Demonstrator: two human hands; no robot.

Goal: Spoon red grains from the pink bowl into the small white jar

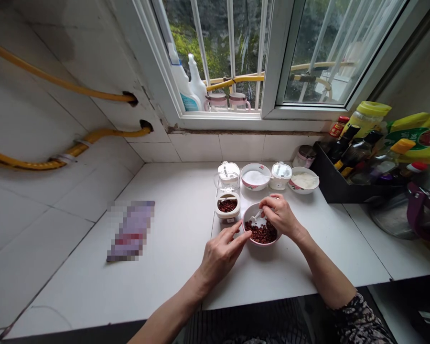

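Note:
A pink-rimmed bowl (261, 244) holds dark red dried bits (263, 232) that look like Sichuan peppercorns. My right hand (280, 216) pinches the handle of a small white spoon (256, 217), whose head is down in the bowl. With its fingers at the near left rim, my left hand (225, 249) steadies the bowl. Just left of the bowl stands a spice jar (228, 217), its lid raised, with the same dark red bits inside. Behind it is another white-topped jar (229, 172).
Along the wall are a bowl of white grains (255, 177), a lidded jar (281, 176) and a bowl of pale powder (304, 181). A black bin of bottles (331, 184) and a metal pot (428, 200) stand right. A purple packet (132, 231) lies left.

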